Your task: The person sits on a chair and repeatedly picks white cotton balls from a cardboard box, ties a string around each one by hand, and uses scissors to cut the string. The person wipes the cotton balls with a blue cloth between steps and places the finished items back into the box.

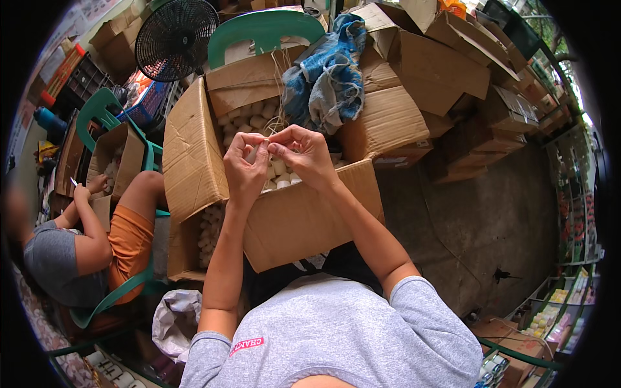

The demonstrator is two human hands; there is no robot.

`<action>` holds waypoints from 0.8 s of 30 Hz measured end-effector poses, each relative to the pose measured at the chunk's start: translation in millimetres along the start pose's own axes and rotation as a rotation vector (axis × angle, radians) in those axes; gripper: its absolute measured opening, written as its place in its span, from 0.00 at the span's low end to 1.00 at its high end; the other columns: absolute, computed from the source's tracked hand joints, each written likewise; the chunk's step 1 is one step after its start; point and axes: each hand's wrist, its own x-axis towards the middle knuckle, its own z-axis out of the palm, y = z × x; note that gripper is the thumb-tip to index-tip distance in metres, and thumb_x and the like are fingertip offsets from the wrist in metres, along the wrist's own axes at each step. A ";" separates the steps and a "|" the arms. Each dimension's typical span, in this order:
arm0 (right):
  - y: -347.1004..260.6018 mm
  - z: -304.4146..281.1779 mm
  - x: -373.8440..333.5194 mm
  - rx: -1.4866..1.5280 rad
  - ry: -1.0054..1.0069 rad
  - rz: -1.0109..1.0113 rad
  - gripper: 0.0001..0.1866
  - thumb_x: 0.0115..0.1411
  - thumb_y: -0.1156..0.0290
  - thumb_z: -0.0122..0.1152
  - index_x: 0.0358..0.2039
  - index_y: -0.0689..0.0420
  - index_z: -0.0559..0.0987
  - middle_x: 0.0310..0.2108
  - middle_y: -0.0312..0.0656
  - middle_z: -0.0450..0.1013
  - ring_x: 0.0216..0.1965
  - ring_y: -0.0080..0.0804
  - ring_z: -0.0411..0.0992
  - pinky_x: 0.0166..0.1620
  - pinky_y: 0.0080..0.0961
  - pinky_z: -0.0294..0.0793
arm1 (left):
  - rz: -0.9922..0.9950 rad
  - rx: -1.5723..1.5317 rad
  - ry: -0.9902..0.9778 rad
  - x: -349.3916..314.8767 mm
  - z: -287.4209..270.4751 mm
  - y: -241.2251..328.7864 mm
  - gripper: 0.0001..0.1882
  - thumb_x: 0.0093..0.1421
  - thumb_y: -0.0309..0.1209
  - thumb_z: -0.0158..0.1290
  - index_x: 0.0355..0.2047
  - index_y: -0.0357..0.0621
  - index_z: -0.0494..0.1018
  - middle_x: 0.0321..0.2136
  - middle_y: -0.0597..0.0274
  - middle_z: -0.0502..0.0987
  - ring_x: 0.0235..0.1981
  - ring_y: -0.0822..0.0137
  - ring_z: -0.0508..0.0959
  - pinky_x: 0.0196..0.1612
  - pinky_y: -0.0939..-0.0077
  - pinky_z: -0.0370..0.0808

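My left hand (244, 169) and my right hand (305, 158) meet fingertip to fingertip above an open cardboard box (310, 210). Thumb and forefinger of each are pinched together. Whatever they hold between them is too small and too covered to name. Inside the box lie many small white rounded cylinders (279, 168), partly hidden under my hands. Thin pale strings (278, 71) hang down over the far side of the box, just beyond my fingers. A blue and grey cloth (326, 74) is draped over its far right flap.
A green plastic chair (265, 29) and a black fan (176, 39) stand behind the box. At left a seated person (84, 252) works over a smaller carton (123, 158). Stacked cartons (498, 123) line the right; a white sack (174, 323) sits by my left elbow.
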 end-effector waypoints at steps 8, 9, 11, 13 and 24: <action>-4.0 0.0 -0.1 -0.121 -0.006 0.009 0.03 0.63 0.78 0.56 0.36 0.64 0.75 0.30 0.31 0.71 0.30 0.12 0.65 0.33 0.13 0.66 | 0.263 0.332 0.016 0.2 -2.6 1.3 0.05 0.56 0.25 0.60 0.31 0.48 0.75 0.30 0.67 0.77 0.32 0.70 0.76 0.37 0.75 0.66; -5.6 0.3 -0.2 -0.090 -0.003 0.031 0.03 0.63 0.78 0.56 0.36 0.63 0.75 0.29 0.31 0.70 0.30 0.12 0.64 0.32 0.13 0.66 | 0.329 0.369 0.020 1.3 -2.9 1.4 0.06 0.55 0.25 0.60 0.31 0.49 0.75 0.30 0.67 0.77 0.32 0.68 0.77 0.37 0.74 0.66; -11.6 0.8 -0.7 -0.028 0.007 0.079 0.02 0.63 0.78 0.55 0.36 0.63 0.74 0.29 0.30 0.69 0.29 0.12 0.62 0.31 0.13 0.64 | 0.460 0.439 0.024 4.4 -1.7 3.3 0.07 0.54 0.25 0.60 0.31 0.51 0.75 0.31 0.69 0.77 0.32 0.65 0.77 0.39 0.73 0.66; -3.7 -0.1 0.4 -0.071 0.017 0.025 0.01 0.63 0.79 0.55 0.35 0.62 0.74 0.29 0.30 0.69 0.29 0.11 0.62 0.30 0.13 0.64 | 0.430 0.418 0.026 5.1 0.3 6.2 0.07 0.53 0.24 0.60 0.31 0.50 0.75 0.31 0.69 0.77 0.33 0.65 0.77 0.38 0.73 0.66; -3.8 2.8 -1.2 -0.478 0.070 -0.298 0.04 0.54 0.83 0.59 0.29 0.62 0.73 0.28 0.46 0.70 0.32 0.41 0.69 0.36 0.32 0.69 | 0.062 0.037 -0.130 3.0 0.5 -2.5 0.03 0.61 0.23 0.54 0.33 0.43 0.70 0.30 0.68 0.69 0.29 0.78 0.70 0.31 0.83 0.70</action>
